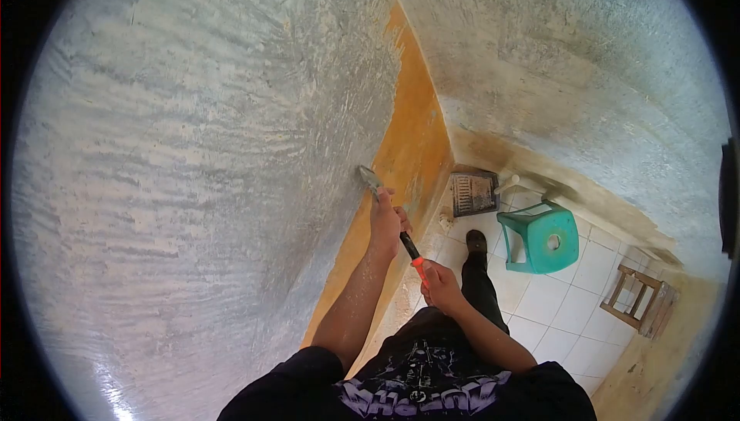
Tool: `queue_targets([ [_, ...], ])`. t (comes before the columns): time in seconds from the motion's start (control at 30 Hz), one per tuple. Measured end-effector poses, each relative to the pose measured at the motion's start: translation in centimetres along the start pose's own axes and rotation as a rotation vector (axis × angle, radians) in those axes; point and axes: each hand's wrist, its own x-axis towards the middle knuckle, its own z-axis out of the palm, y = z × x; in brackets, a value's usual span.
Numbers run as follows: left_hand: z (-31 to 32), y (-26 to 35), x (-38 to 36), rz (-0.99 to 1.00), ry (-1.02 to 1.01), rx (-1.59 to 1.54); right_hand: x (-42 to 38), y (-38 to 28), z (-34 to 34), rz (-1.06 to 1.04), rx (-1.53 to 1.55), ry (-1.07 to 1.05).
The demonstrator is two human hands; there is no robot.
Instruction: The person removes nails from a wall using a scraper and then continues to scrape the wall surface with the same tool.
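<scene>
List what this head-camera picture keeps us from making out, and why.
All in the head view:
- Metal scraper with a black and orange handle: parts of the handle are covered by the left hand and right hand.
- Second foot: out of sight, apparently behind the black printed shirt.
- Green plastic stool: some legs hidden by its seat.
- Dark object at right: cut off by the round image edge, unidentifiable.
</scene>
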Motion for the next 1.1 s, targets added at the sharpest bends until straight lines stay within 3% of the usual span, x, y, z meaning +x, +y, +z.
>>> queue_targets([
  [0.63,3.5,0.3,5.2,0.09,-0.01,0.014,3.2,-4.0,-2.8,-0.01,-0.031,-0.029],
  [0.83,3.1,0.8,4.7,0.018,-0.001,0.023,2.6,-3.6,-1.7,-0.012,-0.012,-0.016],
  [0.93,5.2,1.7,6.7,0.129,0.0,0.142,4.3,-5.5,-2.6,-0.022,0.019,-0.024],
  [1.03,5.7,1.6,6.4,0.131,0.011,0.045,3.8,-6.5,-2.9,-0.043,-0.059,0.019],
  [1.1,5.0,0.9,5.3,0.118,0.027,0.039,3.7,-4.3,-3.1,-0.011,-0.053,0.029],
])
